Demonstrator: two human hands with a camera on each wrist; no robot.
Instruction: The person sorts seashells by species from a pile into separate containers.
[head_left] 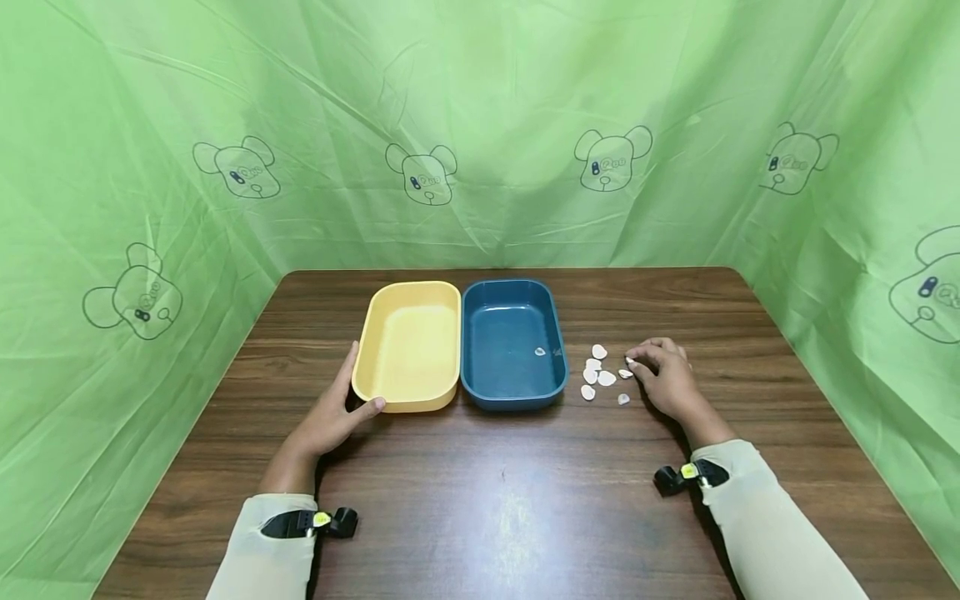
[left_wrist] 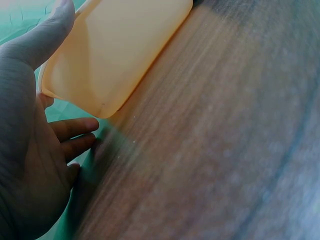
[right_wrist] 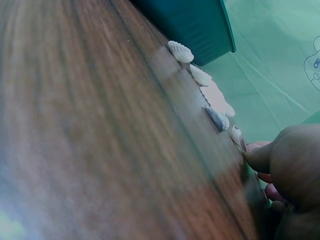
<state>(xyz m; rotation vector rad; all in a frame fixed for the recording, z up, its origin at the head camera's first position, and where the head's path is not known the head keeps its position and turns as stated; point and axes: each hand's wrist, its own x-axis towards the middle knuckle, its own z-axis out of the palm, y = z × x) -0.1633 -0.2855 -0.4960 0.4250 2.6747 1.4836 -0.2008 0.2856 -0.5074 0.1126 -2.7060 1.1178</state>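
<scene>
Along the worktop's (head_left: pixel 427 492) left, far and right edges, a green curtain (head_left: pixel 510 108) is hanging. The left hand (head_left: pixel 330 412) is reaching in from the near-left side and resting around the near-left corner of a yellow tray (head_left: pixel 410 350), its thumb lying at the near rim and its fingers spreading, mostly straight, by the left wall. That tray is sitting left of the worktop's middle, towards the far edge. Close against its right side a blue tray (head_left: pixel 506 354) is standing, with one small shell (head_left: pixel 540 352) lying inside. Further right, towards the far-right corner, a loose cluster of white shells (head_left: pixel 607 378) is lying on the worktop. At the cluster's right edge, the right hand (head_left: pixel 666 379) is pinching a pale shell (head_left: pixel 629 361) between thumb and fingertips.
</scene>
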